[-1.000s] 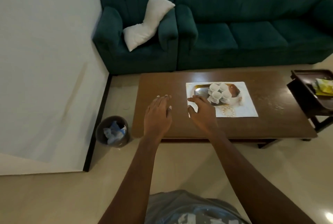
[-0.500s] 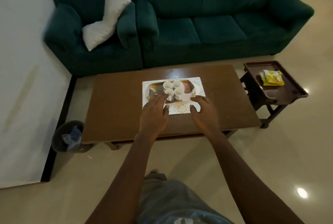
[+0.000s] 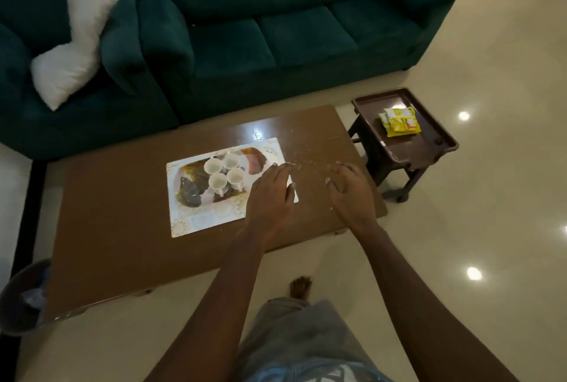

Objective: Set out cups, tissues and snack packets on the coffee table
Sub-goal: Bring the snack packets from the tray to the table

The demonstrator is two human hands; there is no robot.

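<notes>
My left hand (image 3: pixel 270 197), fingers straight and together, hangs over the mat's (image 3: pixel 196 222) right edge. My right hand (image 3: pixel 352 194), loosely curled and empty, hangs over the coffee table's (image 3: pixel 116 228) right end. Four cups (image 3: pixel 224 173) stand mid-table, and the snack packets (image 3: pixel 399 121) lie on the side stool (image 3: pixel 368 103).

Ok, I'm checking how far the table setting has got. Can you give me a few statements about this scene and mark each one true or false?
1. Four white cups stand together on a tray on the coffee table. True.
2. The snack packets lie on the coffee table. False: they lie on the small side table beyond its right end.
3. The left hand and the right hand both hold nothing. True.
4. The white pillow lies on the floor. False: it leans in the armchair.
</notes>
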